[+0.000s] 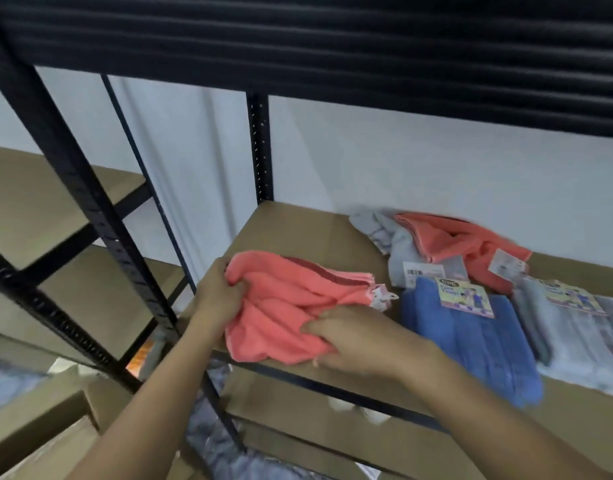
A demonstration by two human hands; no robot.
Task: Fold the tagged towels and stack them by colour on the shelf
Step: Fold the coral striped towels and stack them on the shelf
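Note:
A coral towel (pixel 291 299) lies bunched at the left front of the brown shelf board (pixel 298 226), its small tag at its right edge. My left hand (pixel 217 294) grips its left side. My right hand (pixel 360 336) pinches its lower right part. To the right lies a folded blue towel (pixel 478 337) with a printed tag, hanging over the front edge. Beside that sits a folded grey towel (pixel 575 327) with a tag. Behind them lie a loose coral towel (pixel 471 244) and a loose grey towel (pixel 395 237), both tagged.
Black metal uprights (pixel 260 147) and a front rail (pixel 332 386) frame the shelf, with a dark shelf overhead. A second rack with brown boards stands at the left. Cardboard boxes (pixel 38 420) sit below left. A white wall is behind.

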